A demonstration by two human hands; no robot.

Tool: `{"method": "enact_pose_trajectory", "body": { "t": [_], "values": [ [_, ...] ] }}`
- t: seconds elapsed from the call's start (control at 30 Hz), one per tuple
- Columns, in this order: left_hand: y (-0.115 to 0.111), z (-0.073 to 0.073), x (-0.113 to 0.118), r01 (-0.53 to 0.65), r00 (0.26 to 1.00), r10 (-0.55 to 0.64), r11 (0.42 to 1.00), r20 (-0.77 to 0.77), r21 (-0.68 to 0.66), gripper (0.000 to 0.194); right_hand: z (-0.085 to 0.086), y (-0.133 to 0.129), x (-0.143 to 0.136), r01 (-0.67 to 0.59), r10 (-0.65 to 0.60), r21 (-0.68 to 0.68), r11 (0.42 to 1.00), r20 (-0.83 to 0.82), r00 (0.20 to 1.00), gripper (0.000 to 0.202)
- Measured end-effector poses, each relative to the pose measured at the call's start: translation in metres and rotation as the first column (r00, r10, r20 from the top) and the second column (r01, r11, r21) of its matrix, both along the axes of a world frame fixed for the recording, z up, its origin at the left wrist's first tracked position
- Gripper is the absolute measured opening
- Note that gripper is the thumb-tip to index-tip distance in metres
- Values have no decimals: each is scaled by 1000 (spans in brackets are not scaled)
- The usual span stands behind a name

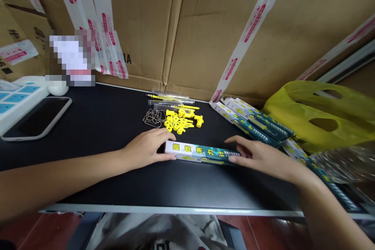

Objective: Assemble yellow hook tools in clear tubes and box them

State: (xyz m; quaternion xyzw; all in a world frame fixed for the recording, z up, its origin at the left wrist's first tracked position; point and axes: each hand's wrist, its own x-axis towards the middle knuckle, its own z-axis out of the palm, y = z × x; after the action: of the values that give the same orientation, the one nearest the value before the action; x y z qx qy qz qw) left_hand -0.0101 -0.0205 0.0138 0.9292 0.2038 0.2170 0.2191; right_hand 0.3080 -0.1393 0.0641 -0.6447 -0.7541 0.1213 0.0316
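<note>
A long, narrow spring scale box (202,153), white at one end and teal at the other, lies across the black table in front of me. My left hand (149,146) grips its white end between thumb and fingers. At the teal end, my right hand (254,154) has its thumb against the near side and fingers behind, with the index finger lifted. Just beyond the box are a pile of small yellow plastic parts (177,122) and several bent metal wire hooks (154,118). Clear tubes with yellow rods (172,99) lie behind them.
More spring scale boxes (254,123) are stacked at the right, beside a yellow plastic bag (322,113) and crinkled clear plastic (345,164). A phone (38,117) and a white power strip (20,95) occupy the left. Large cardboard cartons (228,19) wall off the back edge.
</note>
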Motion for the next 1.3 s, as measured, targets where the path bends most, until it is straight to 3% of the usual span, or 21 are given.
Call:
{"method": "enact_pose_trajectory", "body": {
  "t": [0.1,0.37,0.53,0.6,0.67,0.8,0.9,1.0,1.13,1.3],
  "values": [
    [1,1,1,-11,999,13,999,-42,40,30,-18,-8,5,19,-20,-22,1000,-84,996,47],
    [0,1,0,-52,996,50,998,-76,-21,32,-44,-8,0,90,-48,173,981,-231,972,30],
    [2,14,-3,-44,998,45,999,-34,21,36,-38,-10,6,112,-47,283,953,-228,973,33],
    [11,25,-2,-57,998,56,996,22,70,46,-30,-9,11,137,-58,361,923,-221,974,36],
    [28,37,5,-98,993,90,988,74,116,44,-23,-2,19,188,-105,443,877,-206,973,37],
    [84,46,36,-216,976,196,936,98,277,45,-14,31,29,306,-213,604,736,-223,951,42],
    [131,37,61,-301,950,313,924,-14,236,57,-11,63,27,333,-239,646,687,-232,943,41],
    [164,23,77,-348,923,371,918,-101,191,71,-8,94,22,297,-215,653,696,-205,955,42],
    [178,9,79,-354,916,380,917,-128,185,79,-10,131,15,258,-223,663,703,-140,965,43],
    [169,4,75,-339,918,368,921,-146,194,77,-15,178,1,210,-212,659,722,-78,974,35]
  ]
}}
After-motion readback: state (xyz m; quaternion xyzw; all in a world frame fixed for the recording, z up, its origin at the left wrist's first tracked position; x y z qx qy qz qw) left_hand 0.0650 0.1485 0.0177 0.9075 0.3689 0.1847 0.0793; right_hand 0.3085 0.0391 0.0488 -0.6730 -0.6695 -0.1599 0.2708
